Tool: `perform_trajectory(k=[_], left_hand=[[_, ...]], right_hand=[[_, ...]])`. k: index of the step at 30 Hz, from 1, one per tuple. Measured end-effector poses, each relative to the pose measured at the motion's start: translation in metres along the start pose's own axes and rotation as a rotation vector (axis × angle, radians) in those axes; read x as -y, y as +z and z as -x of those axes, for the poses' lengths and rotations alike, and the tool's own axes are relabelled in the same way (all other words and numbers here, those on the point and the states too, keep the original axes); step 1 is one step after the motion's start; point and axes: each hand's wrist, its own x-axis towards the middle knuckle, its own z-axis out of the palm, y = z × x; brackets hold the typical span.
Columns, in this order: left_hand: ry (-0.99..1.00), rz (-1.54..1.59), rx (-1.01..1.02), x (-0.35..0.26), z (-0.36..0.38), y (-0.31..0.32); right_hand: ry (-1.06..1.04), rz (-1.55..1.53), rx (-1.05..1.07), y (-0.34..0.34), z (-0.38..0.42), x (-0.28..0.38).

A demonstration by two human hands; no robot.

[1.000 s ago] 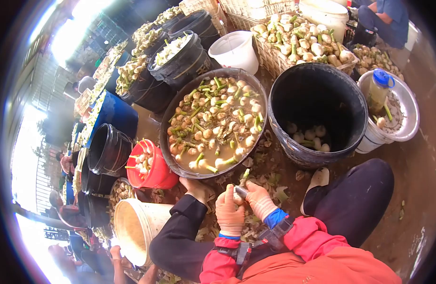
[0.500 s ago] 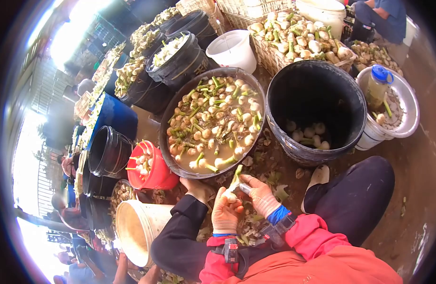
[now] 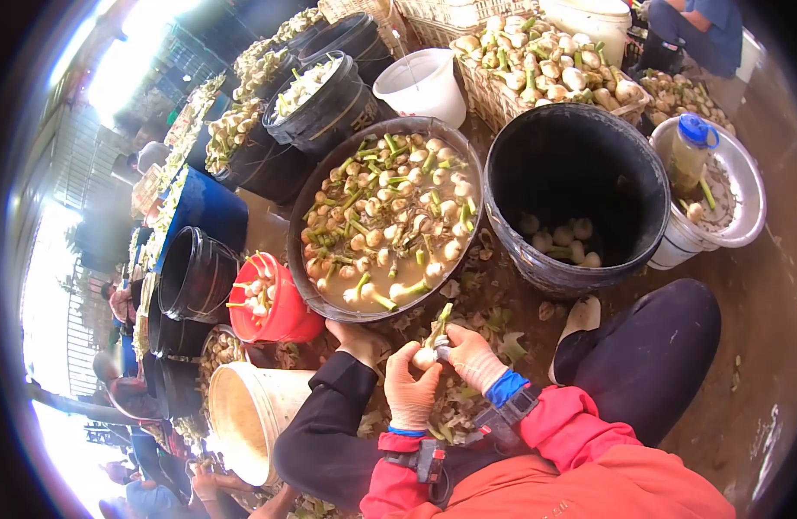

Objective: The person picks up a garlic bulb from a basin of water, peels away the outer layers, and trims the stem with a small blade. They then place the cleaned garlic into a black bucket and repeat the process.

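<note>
My left hand (image 3: pixel 412 381) is closed round a white garlic bulb (image 3: pixel 426 356) with its green stem pointing up, above the litter of peelings. Close beside it, my right hand (image 3: pixel 474 356) is closed on a small grey knife (image 3: pixel 443 353), of which only a short part shows against the bulb. In front of both hands stands a wide dark basin (image 3: pixel 296 259) of murky water, full of garlic bulbs with cut green stems. A large black bucket (image 3: pixel 580 278) to its right has several pale bulbs at the bottom.
A red bucket (image 3: pixel 303 322) of bulbs and a tipped white bucket (image 3: pixel 253 415) are at the left. A wicker basket (image 3: pixel 493 102) heaped with bulbs stands behind. At right, a white bucket (image 3: pixel 671 253) carries a basin with a blue-capped bottle (image 3: pixel 691 149). Other people sit nearby.
The bulb is turned slightly between my hands, and the knife has shifted lower, against the bulb by the stem. My right hand has moved a little down and left.
</note>
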Motion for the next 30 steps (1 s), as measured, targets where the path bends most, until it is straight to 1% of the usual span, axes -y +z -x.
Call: perform_trajectory(k=[2,3,5,6,7,8,10,11,12,13,14,15,16,17,19,20,21,23,24,25,27,28,30], left_hand=[[-0.631,0.805,0.042,-0.005,-0.002,-0.006],[-0.633,0.803,0.04,-0.006,-0.001,-0.008],[-0.682,1.42,0.04,-0.008,0.002,-0.012],[-0.706,1.497,0.056,-0.01,0.003,-0.013],[-0.705,1.495,0.053,-0.009,0.003,-0.014],[-0.753,1.528,0.043,-0.008,0.002,-0.016],[-0.841,1.563,0.01,0.001,0.001,-0.017],[-0.837,1.563,0.01,0.006,0.0,-0.017],[-0.883,1.532,-0.023,0.01,0.0,-0.017],[-0.931,1.499,-0.058,0.013,0.002,-0.016],[-0.933,1.499,-0.058,0.015,0.004,-0.015],[-0.89,1.499,-0.032,0.017,0.006,-0.012],[-0.847,1.497,-0.005,0.018,0.008,-0.01],[-0.849,1.498,-0.003,0.022,0.01,-0.007],[-0.818,1.389,0.028,0.016,0.008,-0.004],[-0.812,1.223,0.022,0.011,0.008,-0.003],[-0.814,1.222,0.024,0.001,0.006,-0.001],[-0.571,0.73,0.101,-0.009,0.006,0.003],[-0.572,0.674,0.122,-0.008,0.005,0.004],[-0.572,0.673,0.123,-0.009,0.004,0.004],[-0.553,0.749,0.054,-0.014,0.004,0.003],[-0.553,0.748,0.054,-0.013,0.005,0.0],[-0.742,1.428,0.077,-0.01,0.006,-0.01]], right_hand=[[-0.162,0.097,-0.052,0.002,0.008,0.009],[-0.161,0.096,-0.05,0.002,0.004,0.003],[-0.122,0.115,-0.081,0.0,-0.01,-0.023],[-0.183,0.095,-0.151,-0.005,-0.014,-0.036],[-0.14,0.101,-0.209,-0.009,-0.009,-0.026],[-0.138,0.11,-0.19,-0.015,-0.018,-0.038],[-0.142,0.12,-0.169,-0.017,-0.022,-0.027],[-0.084,0.057,-0.04,-0.02,-0.019,-0.023],[-0.021,-0.007,0.088,-0.021,-0.011,-0.012],[-0.018,-0.007,0.087,-0.019,-0.005,-0.008],[-0.033,-0.098,0.162,-0.016,-0.001,-0.004],[-0.048,-0.188,0.236,-0.011,0.0,-0.002],[0.0,-0.342,0.26,-0.004,0.001,-0.002],[0.0,-0.341,0.257,0.0,0.001,-0.004],[-0.056,-0.185,0.131,0.006,0.003,-0.003],[-0.1,0.075,0.074,0.004,0.003,-0.002],[-0.098,0.074,0.072,0.003,0.003,-0.003],[-0.213,0.462,-0.081,0.004,-0.002,-0.012],[-0.227,0.381,-0.082,0.006,-0.002,-0.011],[-0.227,0.38,-0.083,0.005,-0.002,-0.01],[-0.254,0.22,-0.005,0.003,0.002,-0.005],[-0.254,0.22,-0.005,0.003,0.003,-0.004],[-0.27,0.225,-0.089,0.002,0.005,-0.003]])
